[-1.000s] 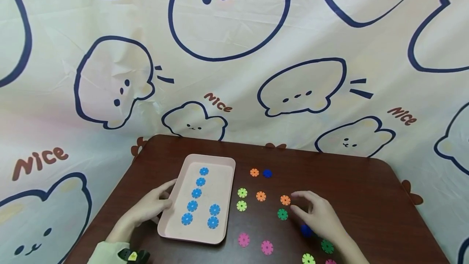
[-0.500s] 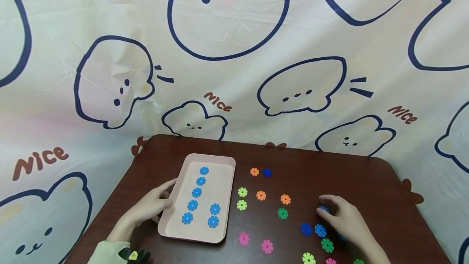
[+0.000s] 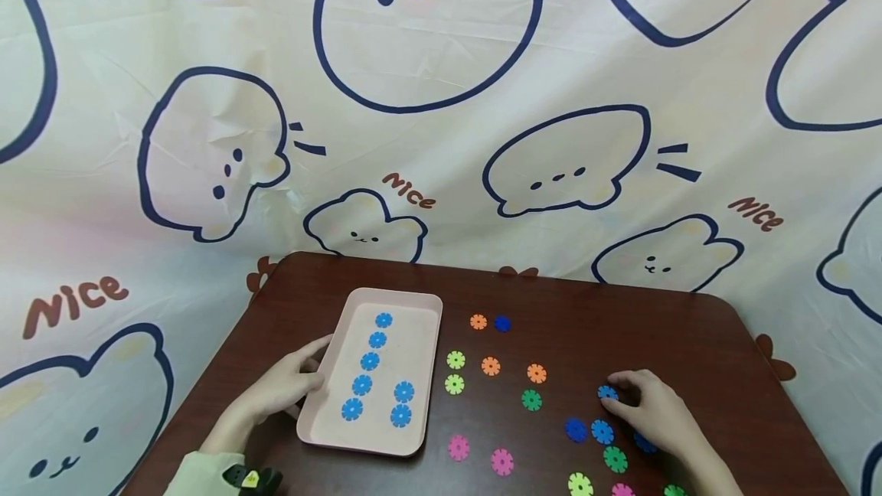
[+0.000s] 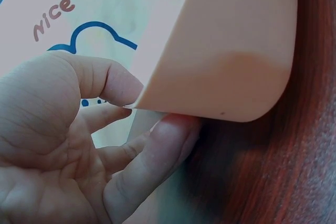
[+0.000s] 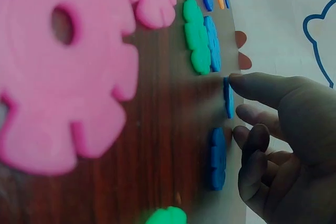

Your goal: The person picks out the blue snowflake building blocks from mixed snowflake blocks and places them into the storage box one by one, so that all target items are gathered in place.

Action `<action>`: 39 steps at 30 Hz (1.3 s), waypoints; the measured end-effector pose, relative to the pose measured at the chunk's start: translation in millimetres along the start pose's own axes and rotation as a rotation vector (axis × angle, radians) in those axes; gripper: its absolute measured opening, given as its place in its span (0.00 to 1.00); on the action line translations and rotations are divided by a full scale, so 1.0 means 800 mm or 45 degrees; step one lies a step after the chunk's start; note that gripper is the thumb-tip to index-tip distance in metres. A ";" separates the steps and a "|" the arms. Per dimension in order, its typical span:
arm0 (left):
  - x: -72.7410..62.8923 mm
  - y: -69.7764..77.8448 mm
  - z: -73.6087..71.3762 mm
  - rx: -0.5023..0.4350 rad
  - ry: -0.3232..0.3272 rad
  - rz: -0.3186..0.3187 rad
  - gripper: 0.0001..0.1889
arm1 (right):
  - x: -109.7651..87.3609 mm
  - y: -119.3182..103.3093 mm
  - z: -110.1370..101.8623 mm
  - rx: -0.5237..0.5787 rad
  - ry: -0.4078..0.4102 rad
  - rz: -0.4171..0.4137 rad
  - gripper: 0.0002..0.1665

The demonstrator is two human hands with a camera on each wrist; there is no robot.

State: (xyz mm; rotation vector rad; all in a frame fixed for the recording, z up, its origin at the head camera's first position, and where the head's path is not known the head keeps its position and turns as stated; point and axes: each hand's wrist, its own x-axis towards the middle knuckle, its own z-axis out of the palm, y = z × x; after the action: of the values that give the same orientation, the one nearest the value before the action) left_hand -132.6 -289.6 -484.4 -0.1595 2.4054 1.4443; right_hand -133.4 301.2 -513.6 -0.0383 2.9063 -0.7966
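My right hand (image 3: 656,410) frames a light-blue notched disc (image 3: 605,392) toward the tabletop's (image 3: 723,362) right edge; I can't tell if it's pinched.
The left hand (image 3: 279,385) grips the tray's (image 3: 372,435) left edge. I judge the light-blue gathering well along: seven matching discs (image 3: 361,385) inside, at least two outside, all flat and round.

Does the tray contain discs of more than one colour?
No, all seven discs lying in the tray are the same light blue in the head view.
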 end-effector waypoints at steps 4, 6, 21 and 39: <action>0.000 0.000 0.000 0.003 0.002 0.000 0.40 | 0.003 0.000 0.000 -0.010 -0.036 0.023 0.25; 0.000 0.001 0.000 0.003 0.002 0.000 0.40 | 0.005 0.000 0.000 -0.004 -0.054 0.038 0.25; -0.001 0.001 0.000 0.003 0.003 -0.009 0.40 | 0.003 -0.006 0.003 0.123 -0.035 0.016 0.13; 0.000 0.000 0.000 -0.011 0.002 0.001 0.41 | 0.004 -0.050 0.001 0.216 0.040 -0.038 0.13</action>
State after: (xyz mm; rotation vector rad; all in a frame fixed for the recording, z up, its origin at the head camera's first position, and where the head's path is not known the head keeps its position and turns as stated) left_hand -132.8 -289.4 -484.9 -0.1617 2.4014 1.4559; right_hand -136.5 266.6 -494.2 -0.0534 2.8618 -1.0548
